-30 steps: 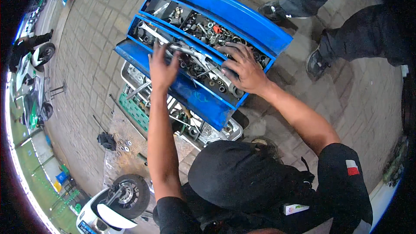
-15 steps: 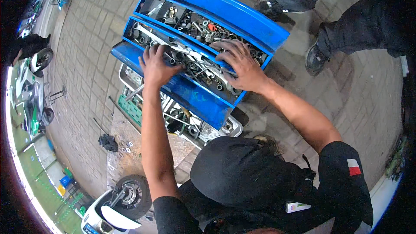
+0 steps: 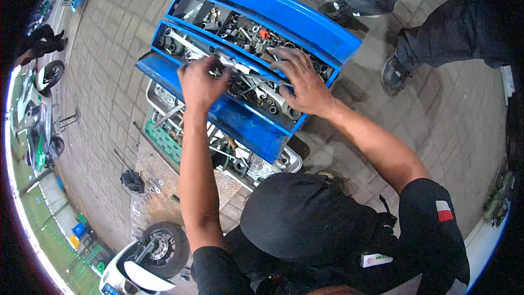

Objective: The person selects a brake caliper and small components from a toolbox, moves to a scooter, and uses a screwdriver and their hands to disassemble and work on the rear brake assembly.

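An open blue metal toolbox [image 3: 240, 117] lies in front of me, its trays full of wrenches, sockets and small parts. My left hand [image 3: 202, 83] is over the near tray, fingers drawn together around something dark I cannot make out. Long wrenches [image 3: 188, 45] lie along that tray. My right hand [image 3: 307, 84] reaches over the right part of the box with its fingers apart and bent, near the middle divider. A thin metal rod [image 3: 262, 78] runs between the two hands, its end close to my right thumb. A red piece [image 3: 264, 34] lies among sockets in the far tray.
Under the toolbox sits a light tray [image 3: 295, 165] of tools, with a green perforated piece [image 3: 164, 141]. A metal plate [image 3: 143, 196] with rings lies to the left. A motorcycle wheel [image 3: 166, 248] is at lower left. Another person's shoe [image 3: 397, 71] stands right of the box.
My left fingers have closed from a spread pose and lifted slightly over the near tray. My right hand has barely moved.
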Demonstrator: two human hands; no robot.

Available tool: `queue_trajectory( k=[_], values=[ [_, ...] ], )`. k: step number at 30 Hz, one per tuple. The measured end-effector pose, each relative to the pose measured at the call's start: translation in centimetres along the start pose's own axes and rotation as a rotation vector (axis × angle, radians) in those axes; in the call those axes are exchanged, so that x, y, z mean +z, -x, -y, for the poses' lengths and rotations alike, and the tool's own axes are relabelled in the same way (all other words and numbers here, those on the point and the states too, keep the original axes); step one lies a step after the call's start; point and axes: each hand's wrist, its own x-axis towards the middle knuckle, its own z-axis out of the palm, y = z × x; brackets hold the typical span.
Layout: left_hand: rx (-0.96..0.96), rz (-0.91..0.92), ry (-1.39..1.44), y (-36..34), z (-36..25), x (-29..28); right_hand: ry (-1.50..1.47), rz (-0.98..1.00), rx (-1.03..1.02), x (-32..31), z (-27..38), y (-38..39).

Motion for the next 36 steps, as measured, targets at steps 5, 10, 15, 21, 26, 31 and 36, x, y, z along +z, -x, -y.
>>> queue_trajectory(
  k=[5,10,15,21,26,31,36],
  values=[
    [-0.018,0.172,-0.176,2.6,-3.7,0.7,-0.010,0.002,0.012,-0.2,0.3,0.0],
    [-0.089,0.096,-0.014,1.5,-2.3,0.7,0.004,-0.016,0.001,0.1,-0.1,0.1],
    [-0.189,-0.059,0.056,-0.6,2.8,0.2,0.017,-0.021,-0.016,0.1,0.3,-0.2],
    [-0.015,0.060,-0.022,1.7,1.8,1.7,0.028,-0.015,-0.007,0.1,0.0,0.1],
    [-0.010,0.112,0.005,2.5,1.8,1.8,-0.005,0.022,0.006,0.2,0.4,-0.1],
    [0.010,0.112,0.071,2.9,1.1,1.8,0.018,0.017,0.001,0.1,0.1,0.0],
    [0.043,0.115,0.213,2.9,2.5,1.6,0.010,-0.007,-0.032,-0.3,0.6,-0.5]
  ],
)
